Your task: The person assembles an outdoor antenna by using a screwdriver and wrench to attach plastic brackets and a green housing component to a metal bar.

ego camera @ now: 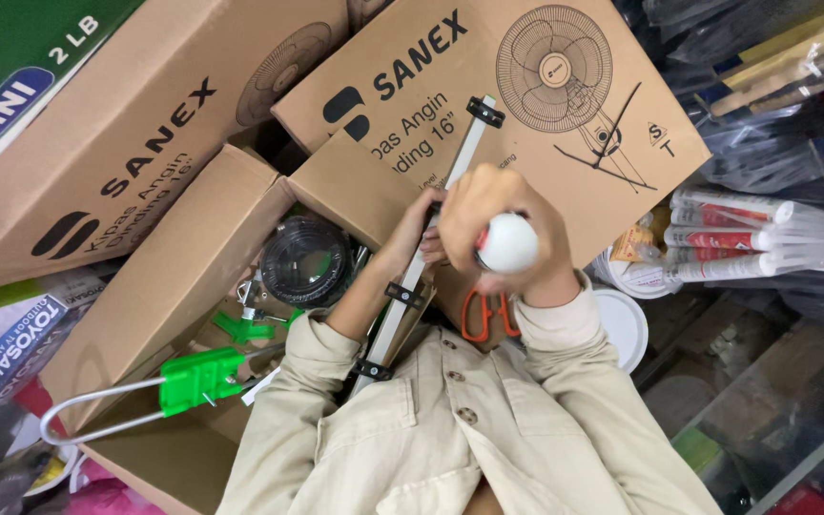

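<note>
Brown carton (565, 105) far centre, tilted, flat face up, black lettering and a line drawing of a fan. Second brown carton (135, 143) far left, same black print, fan drawing at its far corner. Open brown box (174, 286) near left, flaps up, plain sides. Green-and-blue package (21, 57) in the far left corner, white lettering. Grey-blue flat pack (11, 353) at left edge, partly hidden. Stack of white tubes (727, 238) at right, red-and-white labels, lying sideways.
</note>
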